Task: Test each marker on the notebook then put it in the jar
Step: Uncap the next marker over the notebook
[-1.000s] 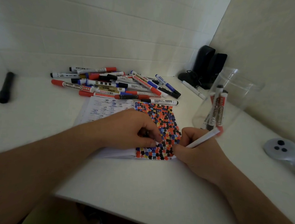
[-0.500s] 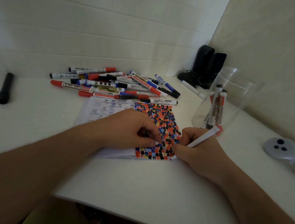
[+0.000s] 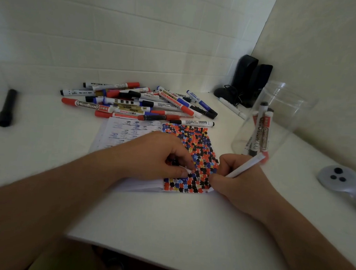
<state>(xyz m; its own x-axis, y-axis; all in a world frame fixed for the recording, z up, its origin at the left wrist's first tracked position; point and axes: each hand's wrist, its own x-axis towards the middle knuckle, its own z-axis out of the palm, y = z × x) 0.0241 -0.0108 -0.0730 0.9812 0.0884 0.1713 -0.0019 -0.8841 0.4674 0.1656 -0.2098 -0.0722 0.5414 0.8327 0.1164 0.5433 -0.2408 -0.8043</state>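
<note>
Right hand (image 3: 240,184) grips one marker (image 3: 243,167) on the notebook (image 3: 193,147); left hand (image 3: 160,156), fingers curled, presses the page. Three markers stand in the jar (image 3: 275,118).

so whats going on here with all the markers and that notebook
A person is testing markers. The right hand holds a white marker with its tip down at the near right corner of the notebook, whose right page is packed with red, black and blue marks. The left hand rests on the notebook and pinches something small and white, perhaps the cap. A few tested markers stand in the clear jar; a pile of markers lies behind the notebook.
</note>
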